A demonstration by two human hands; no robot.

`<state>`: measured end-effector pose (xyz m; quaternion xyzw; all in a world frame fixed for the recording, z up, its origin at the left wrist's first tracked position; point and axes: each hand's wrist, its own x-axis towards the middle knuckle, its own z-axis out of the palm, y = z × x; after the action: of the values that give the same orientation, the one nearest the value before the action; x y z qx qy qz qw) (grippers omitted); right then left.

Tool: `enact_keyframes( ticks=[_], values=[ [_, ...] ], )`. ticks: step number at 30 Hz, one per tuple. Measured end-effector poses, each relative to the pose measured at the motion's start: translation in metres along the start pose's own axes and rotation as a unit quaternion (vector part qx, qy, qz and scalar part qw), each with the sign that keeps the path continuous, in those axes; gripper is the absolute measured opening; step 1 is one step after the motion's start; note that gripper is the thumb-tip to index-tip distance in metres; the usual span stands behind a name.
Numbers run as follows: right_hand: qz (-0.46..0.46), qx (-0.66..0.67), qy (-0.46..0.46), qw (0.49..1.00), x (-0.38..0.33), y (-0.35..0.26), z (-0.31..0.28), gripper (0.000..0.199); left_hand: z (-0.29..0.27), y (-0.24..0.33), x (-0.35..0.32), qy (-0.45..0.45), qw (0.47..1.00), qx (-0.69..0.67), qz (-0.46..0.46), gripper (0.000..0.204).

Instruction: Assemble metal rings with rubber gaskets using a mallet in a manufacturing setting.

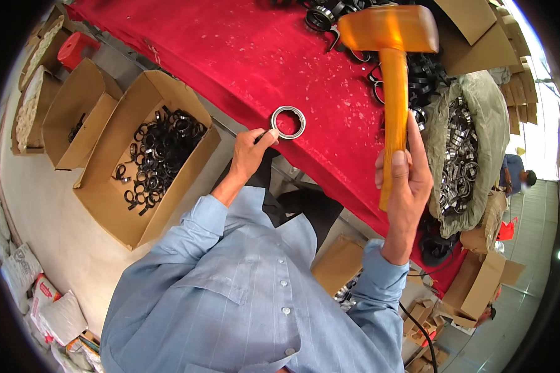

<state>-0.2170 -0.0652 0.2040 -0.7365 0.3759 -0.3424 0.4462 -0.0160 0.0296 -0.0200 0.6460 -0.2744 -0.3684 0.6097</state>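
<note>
Metal ring: one, silvery (303, 123), at the near edge of the red cloth (242, 68), mid-scene; a dark bit at its left side is too small to identify
Left hand: bare (249, 154), thumb and forefinger pinching the ring's near left side, remaining fingers curled in
Right hand: bare (407, 171), grasping the mallet's handle between thumb and fingers, to the right of the ring
Mallet: amber head, yellow handle (393, 81); head at the far end, blurred, well apart from the ring
Stage: judged partway, a single ring in hand; whether this one is already struck cannot be told
Large carton: brown (112, 211), left, beside the table, partly filled with black ring-shaped clamps (162, 146); possibly the finished share, unconfirmed
Small carton: brown (84, 133), farther left, a few dark pieces inside
Far heap: dark rings and clamps (426, 68), loose on the far right of the cloth; probably left to handle, finished or not unclear
Bag: greenish plastic (488, 118), right, holding many silvery rings (457, 168); apparently much stock remaining
</note>
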Motion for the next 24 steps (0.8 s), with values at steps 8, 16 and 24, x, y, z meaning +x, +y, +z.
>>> enact_keyframes(
  ticks=[8,16,24],
  values=[
    [0.139,-0.008,-0.073,0.988,-0.009,0.058,-0.017,0.05,0.0,0.003,-0.001,0.013,1.0,-0.009,0.017,0.043],
    [0.243,0.045,-0.114,0.962,-0.056,0.092,0.005,0.054,0.009,0.003,-0.004,0.041,0.997,-0.022,0.056,0.042],
    [0.018,0.089,0.067,0.994,-0.073,0.068,0.006,0.055,0.0,-0.002,-0.005,0.039,0.999,-0.021,0.031,0.042]
  ],
)
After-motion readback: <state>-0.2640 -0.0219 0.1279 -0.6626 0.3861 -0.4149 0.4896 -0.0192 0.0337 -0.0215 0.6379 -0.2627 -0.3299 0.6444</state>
